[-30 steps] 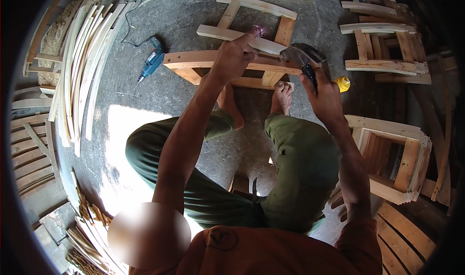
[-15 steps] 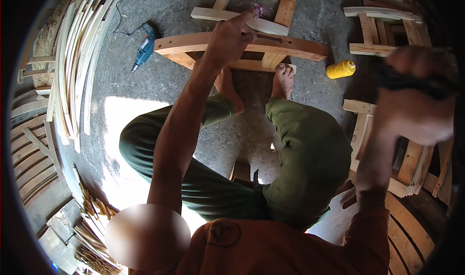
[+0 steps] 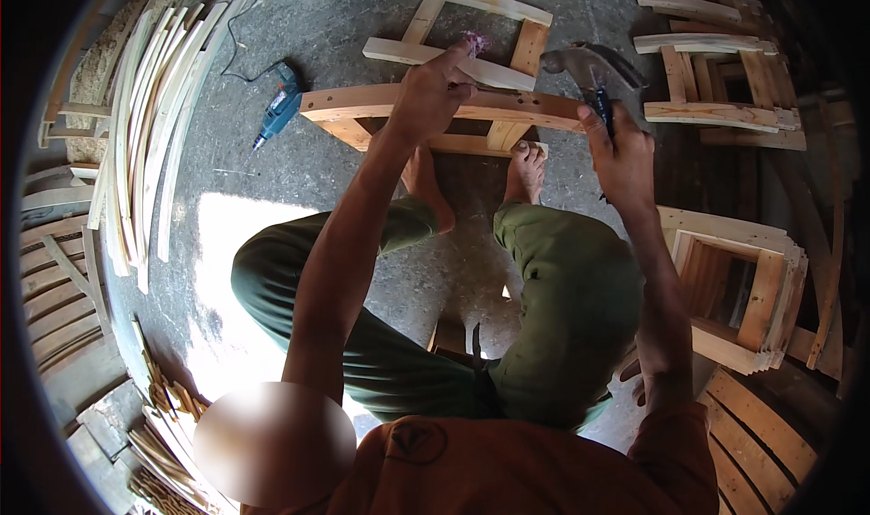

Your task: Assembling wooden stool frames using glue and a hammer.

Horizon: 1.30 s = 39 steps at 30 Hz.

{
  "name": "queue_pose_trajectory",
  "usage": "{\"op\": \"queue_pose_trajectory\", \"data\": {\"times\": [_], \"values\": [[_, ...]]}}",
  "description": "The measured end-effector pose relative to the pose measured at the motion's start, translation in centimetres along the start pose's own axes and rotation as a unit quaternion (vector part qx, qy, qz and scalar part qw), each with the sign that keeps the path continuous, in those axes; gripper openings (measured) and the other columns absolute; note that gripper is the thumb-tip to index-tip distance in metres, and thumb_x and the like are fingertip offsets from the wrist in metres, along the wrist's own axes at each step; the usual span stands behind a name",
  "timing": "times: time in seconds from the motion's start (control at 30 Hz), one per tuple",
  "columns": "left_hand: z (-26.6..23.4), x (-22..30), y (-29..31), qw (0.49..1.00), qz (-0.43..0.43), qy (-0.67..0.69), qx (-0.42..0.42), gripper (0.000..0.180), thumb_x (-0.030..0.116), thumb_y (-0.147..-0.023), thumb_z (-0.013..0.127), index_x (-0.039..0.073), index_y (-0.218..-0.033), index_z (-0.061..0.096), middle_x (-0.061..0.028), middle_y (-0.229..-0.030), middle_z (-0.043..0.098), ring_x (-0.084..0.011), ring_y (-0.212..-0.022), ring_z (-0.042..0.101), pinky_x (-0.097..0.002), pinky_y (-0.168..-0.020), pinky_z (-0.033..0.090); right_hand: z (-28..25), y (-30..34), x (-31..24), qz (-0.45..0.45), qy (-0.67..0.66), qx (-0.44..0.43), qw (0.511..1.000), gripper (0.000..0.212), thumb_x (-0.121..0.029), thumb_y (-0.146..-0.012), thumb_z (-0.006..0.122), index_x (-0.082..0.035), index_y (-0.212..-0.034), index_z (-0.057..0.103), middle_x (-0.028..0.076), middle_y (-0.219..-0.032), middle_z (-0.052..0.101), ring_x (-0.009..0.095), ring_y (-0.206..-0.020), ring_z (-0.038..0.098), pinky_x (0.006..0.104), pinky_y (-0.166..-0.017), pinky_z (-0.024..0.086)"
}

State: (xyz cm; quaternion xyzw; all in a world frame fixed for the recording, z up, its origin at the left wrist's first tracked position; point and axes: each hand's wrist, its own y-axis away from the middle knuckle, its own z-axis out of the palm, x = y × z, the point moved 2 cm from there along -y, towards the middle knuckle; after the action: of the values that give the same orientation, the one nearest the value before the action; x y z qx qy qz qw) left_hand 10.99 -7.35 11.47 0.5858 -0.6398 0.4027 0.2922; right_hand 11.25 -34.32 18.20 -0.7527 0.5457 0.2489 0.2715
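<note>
A curved wooden frame stands on the floor by my bare feet, dark holes along its upper rail. My left hand is over that rail, thumb and fingers closed in a pinch. What they hold is too small to make out; a crumpled pinkish bundle shows at the index fingertip. My right hand is wrapped round the dark handle of a claw hammer. The metal head is raised just beyond the rail's right end, apart from the wood.
A flat wooden frame lies beyond. To the left are a blue power drill with its cord and a pile of wooden strips. Stacked frames stand at the right, with more nearer me.
My right hand has swung the hammer inward from the far right to the rail's right end. The yellow bottle is now hidden behind that hand. My left hand stays at the rail.
</note>
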Motion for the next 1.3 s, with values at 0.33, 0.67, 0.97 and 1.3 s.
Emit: {"op": "queue_pose_trajectory", "data": {"times": [0.33,0.67,0.97,1.3], "values": [[0.2,0.4,-0.1,1.0,-0.015,-0.004,-0.022,0.063,0.006,-0.088,0.07,-0.001,-0.145,0.044,-0.0159,-0.097,0.075,-0.0191,-0.091,0.071,-0.0308,-0.086,0.054,2.9,1.4,2.9,-0.097,0.009,-0.025,0.995,0.033,-0.028,-0.097,0.063,0.0,-0.114,0.059,0.023,-0.073,0.066,0.043,-0.067,0.067,0.0494,-0.059,0.051],[0.5,-0.2,0.0,0.999,0.002,-0.041,-0.015,0.059,0.004,-0.087,0.07,-0.001,-0.142,0.048,-0.0177,-0.099,0.075,-0.0207,-0.092,0.073,-0.0311,-0.084,0.055,-3.8,0.9,-5.8,-0.084,-0.037,0.124,0.988,0.026,-0.025,-0.1,0.06,0.0,-0.094,0.061,0.01,-0.064,0.066,0.02,-0.053,0.064,0.037,-0.049,0.05],[0.0,1.4,-0.1,0.996,0.018,-0.082,0.027,0.06,0.009,-0.085,0.072,0.01,-0.142,0.052,-0.0125,-0.092,0.075,-0.0263,-0.092,0.072,-0.0359,-0.089,0.053,-0.7,-1.9,-0.3,-0.032,0.118,-0.004,0.993,0.036,-0.036,-0.098,0.062,-0.001,-0.105,0.057,0.025,-0.073,0.065,0.045,-0.07,0.067,0.0496,-0.059,0.051],[-20.2,0.2,0.0,0.977,-0.052,-0.203,0.032,0.054,0.007,-0.087,0.068,0.004,-0.139,0.053,-0.0114,-0.098,0.075,-0.0209,-0.092,0.072,-0.0338,-0.086,0.055,-1.9,-5.9,-7.2,-0.017,-0.028,-0.142,0.989,0.038,-0.039,-0.098,0.062,-0.002,-0.092,0.057,0.002,-0.054,0.047,0.009,-0.046,0.047,0.0298,-0.045,0.04]]}}
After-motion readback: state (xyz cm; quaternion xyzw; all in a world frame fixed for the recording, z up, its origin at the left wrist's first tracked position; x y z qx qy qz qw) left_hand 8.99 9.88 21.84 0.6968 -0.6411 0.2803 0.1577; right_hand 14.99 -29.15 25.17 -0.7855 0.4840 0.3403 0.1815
